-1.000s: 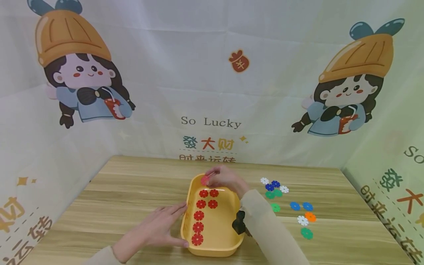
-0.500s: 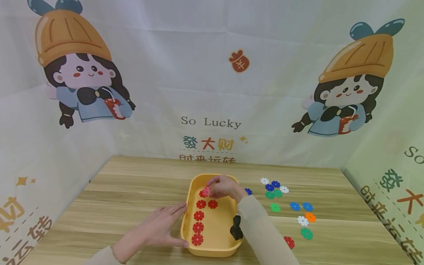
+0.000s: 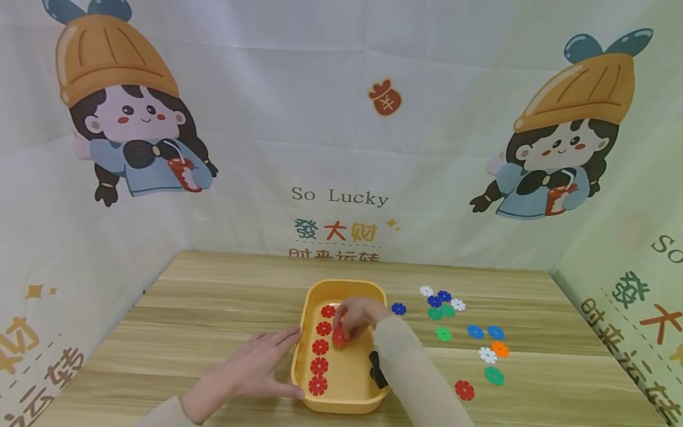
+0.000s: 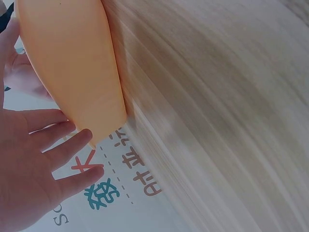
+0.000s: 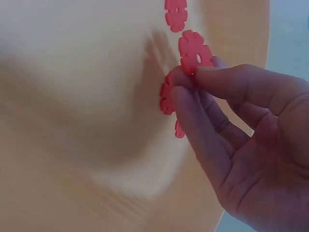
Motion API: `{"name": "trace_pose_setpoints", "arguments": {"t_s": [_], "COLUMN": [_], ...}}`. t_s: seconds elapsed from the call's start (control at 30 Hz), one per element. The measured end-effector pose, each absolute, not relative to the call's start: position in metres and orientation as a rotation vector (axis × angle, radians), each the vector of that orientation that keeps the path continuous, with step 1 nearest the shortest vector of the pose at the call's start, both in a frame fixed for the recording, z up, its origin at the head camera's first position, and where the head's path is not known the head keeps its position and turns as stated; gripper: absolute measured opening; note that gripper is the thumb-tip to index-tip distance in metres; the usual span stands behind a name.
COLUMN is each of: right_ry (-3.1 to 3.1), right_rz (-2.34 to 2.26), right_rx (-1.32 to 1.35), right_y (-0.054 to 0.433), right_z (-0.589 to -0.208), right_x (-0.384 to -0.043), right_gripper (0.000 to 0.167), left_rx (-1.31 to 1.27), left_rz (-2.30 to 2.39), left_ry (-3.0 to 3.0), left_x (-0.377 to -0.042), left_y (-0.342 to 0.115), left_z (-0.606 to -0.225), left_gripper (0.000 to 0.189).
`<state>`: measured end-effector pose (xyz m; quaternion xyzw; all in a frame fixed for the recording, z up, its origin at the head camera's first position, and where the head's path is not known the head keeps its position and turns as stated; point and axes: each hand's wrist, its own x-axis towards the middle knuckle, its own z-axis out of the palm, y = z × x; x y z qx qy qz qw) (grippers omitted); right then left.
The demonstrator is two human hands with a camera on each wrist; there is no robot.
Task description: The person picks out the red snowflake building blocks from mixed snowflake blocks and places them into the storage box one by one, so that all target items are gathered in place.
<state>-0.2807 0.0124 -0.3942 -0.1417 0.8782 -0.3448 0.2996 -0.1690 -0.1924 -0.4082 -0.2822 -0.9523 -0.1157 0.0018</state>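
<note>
A yellow tray (image 3: pixel 344 405) stands on the table, with a column of several red notched plastic discs (image 3: pixel 320 347) along its left side. My right hand (image 3: pixel 361 317) is inside the tray, pinching a red notched disc (image 5: pixel 193 50) between thumb and fingers. The disc is held up on edge just to the right of the column, and other red discs (image 5: pixel 176 14) show behind it in the right wrist view. My left hand (image 3: pixel 261 362) rests against the tray's left wall with fingers spread and straight, its thumb at the near left corner.
To the tray's right lie loose notched discs: a dark blue one (image 3: pixel 398 309), a light green one (image 3: pixel 443 334), an orange one (image 3: pixel 500 349), a red one (image 3: pixel 465 390) and several others. A printed cloth (image 3: pixel 341 148) hangs behind the wooden table (image 3: pixel 213 296).
My right hand has moved from the tray's far end toward me, a red disc in its fingers. The two discs right of the column no longer show. My left hand has stayed put.
</note>
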Motion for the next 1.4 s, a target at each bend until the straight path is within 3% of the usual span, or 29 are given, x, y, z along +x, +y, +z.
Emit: {"name": "trace_pose_setpoints", "arguments": {"t_s": [1.13, 1.4], "right_ry": [2.444, 2.344], "right_rz": [-0.767, -0.935], "right_rx": [-0.252, -0.395], "right_y": [0.01, 0.018], "right_z": [-0.391, -0.377], "right_x": [-0.274, -0.287], "right_gripper": [0.023, 0.018], "left_rx": [-0.886, -0.883], "left_rz": [-0.344, -0.342], "left_ry": [-2.988, -2.982], "left_x": [-0.169, -0.168], "left_y": [-0.191, -0.192], "left_z": [-0.408, -0.408], "left_gripper": [0.099, 0.099]}}
